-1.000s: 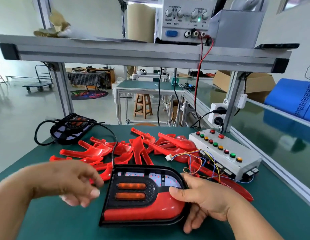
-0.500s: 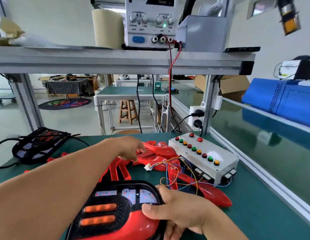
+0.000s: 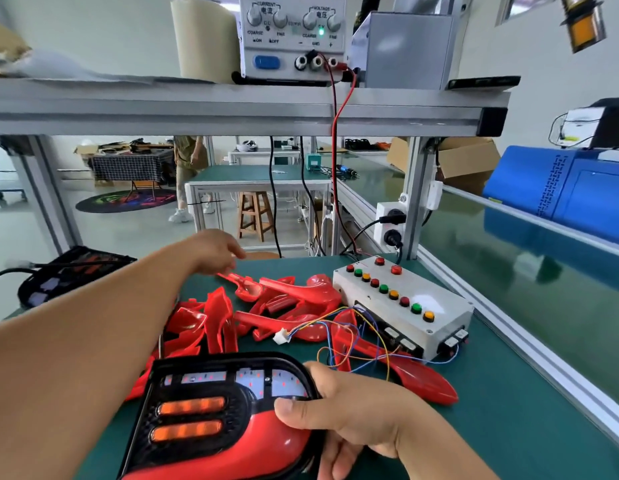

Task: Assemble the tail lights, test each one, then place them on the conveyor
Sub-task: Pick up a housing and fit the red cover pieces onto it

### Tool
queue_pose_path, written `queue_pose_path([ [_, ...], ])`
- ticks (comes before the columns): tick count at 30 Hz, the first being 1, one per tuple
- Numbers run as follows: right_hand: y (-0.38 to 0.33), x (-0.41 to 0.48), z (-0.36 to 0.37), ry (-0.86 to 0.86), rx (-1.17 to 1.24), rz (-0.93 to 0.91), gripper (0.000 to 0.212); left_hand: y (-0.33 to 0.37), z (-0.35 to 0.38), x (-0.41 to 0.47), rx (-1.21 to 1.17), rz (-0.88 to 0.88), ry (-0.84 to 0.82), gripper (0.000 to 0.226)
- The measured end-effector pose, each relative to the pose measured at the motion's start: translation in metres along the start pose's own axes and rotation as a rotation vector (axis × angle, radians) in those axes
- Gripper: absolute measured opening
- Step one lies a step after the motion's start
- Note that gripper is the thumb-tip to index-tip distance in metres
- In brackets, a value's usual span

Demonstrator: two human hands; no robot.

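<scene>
**Task item.** The tail light (image 3: 211, 420) lies at the near bench edge, nearer the viewer than the test box (image 3: 401, 306) and to its left. It is face up. Its long axis runs left to right, and the rounded end points toward the test box side. The housing is glossy black plastic with a D-shaped outline. It holds two amber bars, a white strip across the top and a smooth red lens along the lower edge.

**Hands.** The right hand (image 3: 346, 414) grips the rounded end of the tail light, thumb on the red lens and fingers curled under the rim. The left hand (image 3: 214, 251) hangs over the far end of the red lens parts (image 3: 284, 306), left of the test box. Its fingers are loosely extended and hold nothing; the hand is blurred.

**Surface.** The bench mat (image 3: 509, 410) is matt green. The translucent red lens parts are piled just left of the test box. Thin coloured wires (image 3: 335, 327) run out from the near side of the box. The box is white and rectangular, with round red, green and amber buttons.

**Room.** The conveyor (image 3: 509, 271), glossy green, runs to the right of the test box. An aluminium shelf (image 3: 232, 109) above it carries a power supply (image 3: 294, 36).
</scene>
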State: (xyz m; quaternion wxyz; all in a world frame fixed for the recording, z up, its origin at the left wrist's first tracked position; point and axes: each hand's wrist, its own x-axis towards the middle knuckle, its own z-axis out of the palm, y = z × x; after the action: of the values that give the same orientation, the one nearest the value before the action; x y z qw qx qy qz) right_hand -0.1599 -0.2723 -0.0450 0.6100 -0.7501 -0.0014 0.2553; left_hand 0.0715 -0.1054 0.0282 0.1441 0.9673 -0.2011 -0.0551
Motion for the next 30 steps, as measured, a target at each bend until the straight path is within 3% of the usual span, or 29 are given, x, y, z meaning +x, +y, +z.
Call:
queue_pose_path([
  [2,0.0,0.0,0.0,0.004,-0.007,0.0,0.06,-0.014,0.0,0.0,0.032,-0.095,0.025,0.032],
  [4,-0.005,-0.003,0.002,0.01,-0.003,-0.029,0.047,-0.025,0.008,-0.001,0.07,-0.157,-0.013,0.027],
  [7,-0.012,-0.008,0.005,-0.042,0.057,-0.09,0.014,-0.034,0.023,0.0,0.203,-0.21,-0.174,0.051],
  [8,-0.012,-0.008,0.006,-0.043,0.053,-0.085,0.015,-0.035,0.027,0.0,0.211,-0.225,-0.209,0.061],
  [11,-0.006,-0.003,0.004,-0.015,0.002,-0.013,0.045,-0.035,0.03,-0.001,0.197,-0.225,-0.206,0.072],
  [14,-0.004,-0.001,0.004,-0.015,0.023,-0.002,0.049,-0.029,0.029,-0.004,0.243,-0.201,-0.245,0.08],
  [16,-0.004,-0.002,0.005,0.0,0.02,-0.014,0.05,-0.027,0.029,-0.007,0.225,-0.182,-0.231,0.071],
  [20,-0.007,-0.006,0.008,0.043,0.042,-0.051,0.04,-0.018,0.031,-0.004,0.033,-0.008,0.005,0.038],
  [22,-0.009,-0.007,0.008,0.052,0.044,-0.055,0.038,-0.008,0.034,0.001,-0.024,0.103,0.046,0.025],
  [27,-0.012,-0.01,0.008,0.025,0.053,-0.057,0.024,0.033,0.048,0.008,0.183,0.349,-0.253,0.045],
  [30,-0.014,-0.011,0.007,-0.008,0.051,-0.071,0.017,0.046,0.056,0.011,0.354,0.376,-0.367,0.057],
])
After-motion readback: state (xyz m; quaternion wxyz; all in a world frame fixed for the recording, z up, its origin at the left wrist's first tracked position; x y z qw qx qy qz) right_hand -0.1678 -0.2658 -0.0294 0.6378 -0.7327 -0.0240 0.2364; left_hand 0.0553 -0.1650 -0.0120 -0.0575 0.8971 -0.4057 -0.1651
